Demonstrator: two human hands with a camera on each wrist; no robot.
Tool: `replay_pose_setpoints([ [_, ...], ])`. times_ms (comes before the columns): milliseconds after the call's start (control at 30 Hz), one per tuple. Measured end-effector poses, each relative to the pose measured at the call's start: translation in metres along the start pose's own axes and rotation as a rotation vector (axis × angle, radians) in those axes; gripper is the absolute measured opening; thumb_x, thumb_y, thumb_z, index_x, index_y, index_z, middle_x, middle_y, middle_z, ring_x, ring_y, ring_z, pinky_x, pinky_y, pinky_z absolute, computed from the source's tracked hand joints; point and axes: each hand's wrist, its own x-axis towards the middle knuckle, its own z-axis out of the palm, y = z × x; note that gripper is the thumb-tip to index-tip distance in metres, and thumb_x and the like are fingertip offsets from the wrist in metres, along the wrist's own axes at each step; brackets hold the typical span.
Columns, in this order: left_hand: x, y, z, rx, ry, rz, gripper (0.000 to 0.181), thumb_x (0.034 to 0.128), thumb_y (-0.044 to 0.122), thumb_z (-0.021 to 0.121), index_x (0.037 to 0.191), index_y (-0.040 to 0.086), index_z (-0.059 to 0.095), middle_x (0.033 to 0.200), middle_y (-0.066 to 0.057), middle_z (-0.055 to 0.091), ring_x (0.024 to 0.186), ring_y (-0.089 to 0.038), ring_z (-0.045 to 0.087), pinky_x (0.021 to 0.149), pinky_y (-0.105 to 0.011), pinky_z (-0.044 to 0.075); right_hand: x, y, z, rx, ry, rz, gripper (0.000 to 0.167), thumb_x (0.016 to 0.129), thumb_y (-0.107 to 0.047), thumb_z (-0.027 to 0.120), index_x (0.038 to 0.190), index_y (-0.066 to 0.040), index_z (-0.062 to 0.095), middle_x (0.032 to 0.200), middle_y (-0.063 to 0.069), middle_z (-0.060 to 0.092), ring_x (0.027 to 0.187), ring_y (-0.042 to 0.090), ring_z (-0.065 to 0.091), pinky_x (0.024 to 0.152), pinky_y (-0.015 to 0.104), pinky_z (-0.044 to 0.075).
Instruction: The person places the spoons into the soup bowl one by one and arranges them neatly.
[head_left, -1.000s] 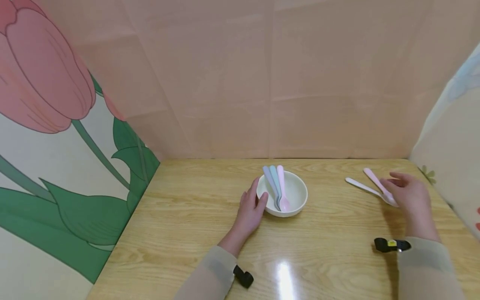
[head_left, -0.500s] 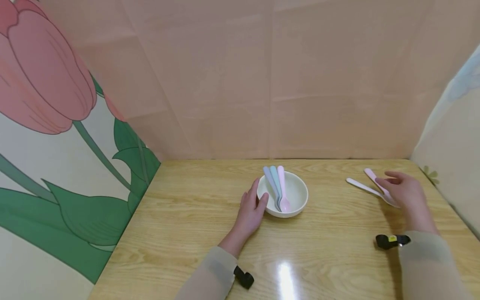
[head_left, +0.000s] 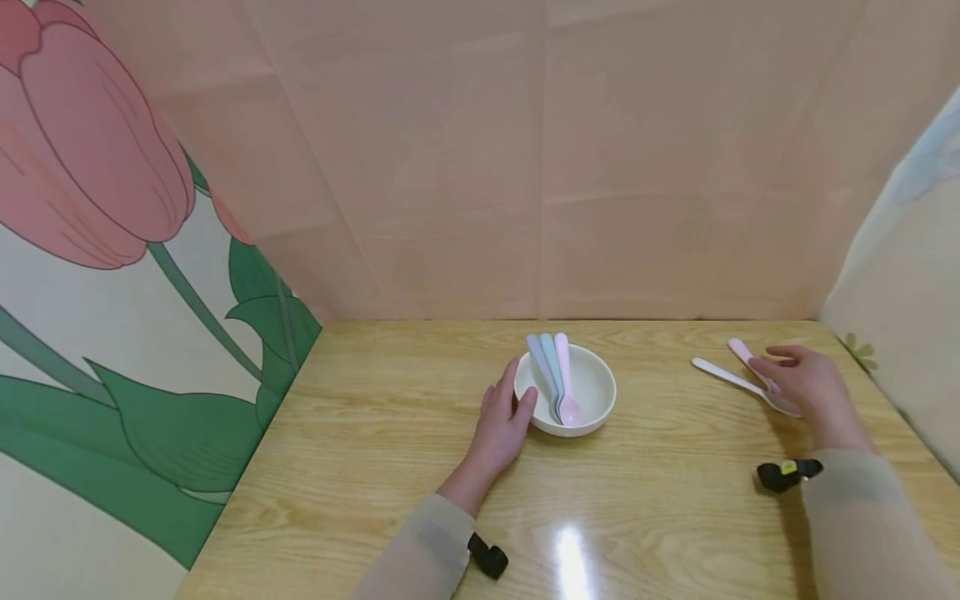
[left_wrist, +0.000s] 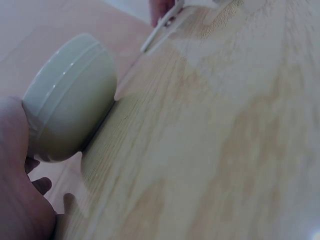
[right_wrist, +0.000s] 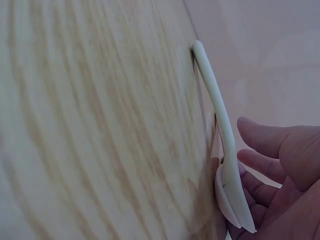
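Observation:
My left hand [head_left: 504, 423] holds the left side of a white bowl [head_left: 600, 392], thumb at the near rim and fingers along the wall. Three spoons lean in that bowl: a lavender spoon [head_left: 542, 363], a teal spoon [head_left: 551, 354] and a pink spoon [head_left: 563, 367]. On the right, my right hand [head_left: 812, 385] hovers over a second pink spoon [head_left: 738, 347] and a white spoon [head_left: 723, 372], whose bowl ends lie together on the table. The right wrist view has the thumb apart from the white spoon [right_wrist: 220, 100]; the other fingertips are partly hidden behind the spoons.
The wood-grain table [head_left: 390, 417] meets a pink cloth backdrop [head_left: 450, 208] behind. A tulip-printed panel [head_left: 135, 350] stands at the left and a pale panel [head_left: 915, 300] at the right. Each sleeve carries a black wrist camera, such as the right one [head_left: 780, 475].
My right hand has shifted slightly left over the two loose spoons, showing more of the white spoon's bowl end. My left hand and the bowl stay where they were.

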Motion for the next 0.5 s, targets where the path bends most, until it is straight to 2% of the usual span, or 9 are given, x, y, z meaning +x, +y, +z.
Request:
replay_pose_setpoints([
  [300, 0.0001, -0.0004, -0.0005, 0.008, 0.001, 0.035, 0.071, 0.1187, 0.048, 0.044, 0.176, 0.01, 0.026, 0.173, -0.011, 0.044, 0.158, -0.033, 0.042, 0.135, -0.058, 0.012, 0.004, 0.0035, 0.0, -0.025, -0.031, -0.007, 0.085, 0.111, -0.056, 0.057, 0.157, 0.014, 0.044, 0.146, 0.049, 0.049, 0.128, 0.067, 0.05, 0.1, 0.075, 0.044],
  [500, 0.0019, -0.0006, -0.0004, 0.011, 0.007, 0.036, 0.07, 0.1185, 0.048, 0.045, 0.176, 0.012, 0.027, 0.172, -0.011, 0.045, 0.157, -0.033, 0.042, 0.136, -0.057, 0.013, 0.0046, 0.0036, 0.0015, -0.048, -0.005, -0.05, 0.078, 0.111, -0.051, 0.059, 0.152, 0.015, 0.049, 0.142, 0.048, 0.054, 0.124, 0.066, 0.054, 0.096, 0.071, 0.047],
])
